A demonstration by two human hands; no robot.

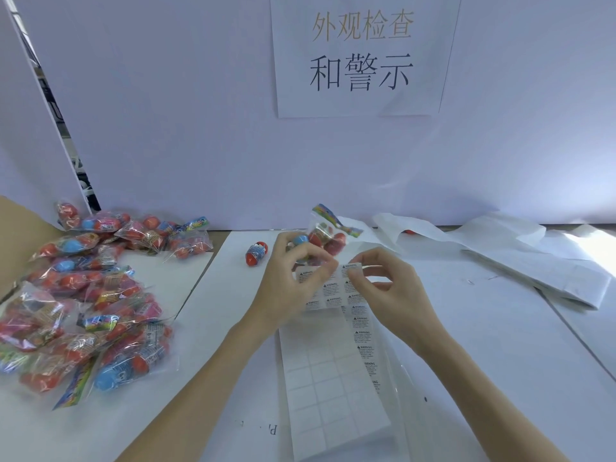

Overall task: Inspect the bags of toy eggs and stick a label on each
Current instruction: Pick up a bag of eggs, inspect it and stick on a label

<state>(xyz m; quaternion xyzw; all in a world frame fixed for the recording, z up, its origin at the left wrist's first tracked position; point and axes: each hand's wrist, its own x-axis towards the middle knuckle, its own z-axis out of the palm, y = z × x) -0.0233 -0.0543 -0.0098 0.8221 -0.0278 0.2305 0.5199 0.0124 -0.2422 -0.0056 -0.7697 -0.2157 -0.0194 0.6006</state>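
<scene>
The label sheet (336,361) lies nearest, a long strip on the white bench (500,345) with its long axis running from the near edge away toward the wall, its far end lifted into the hands. Most of its near squares are peeled bare; one column of printed warning labels runs down its right side, and a few rows remain at the far end.

The left hand (293,275) has its fingers curled, pinching the far end of the sheet at the upper left. The right hand (390,288) pinches one label (351,266) at the sheet's top edge between thumb and fingertip. The two hands are close together, just apart.

Just beyond and partly behind the left hand sits one bag of toy eggs (325,240), its colourful header strip tilted up and to the right. One loose egg (256,254), red with a printed band, lies on the bench to its left, long axis slanting.

Far to the left a heap of bags (90,295) spreads over the bench, too overlapped to count. To the far right lie crumpled white sheets (533,258). One paper sign (361,55) with Chinese characters hangs on the white wall behind.
</scene>
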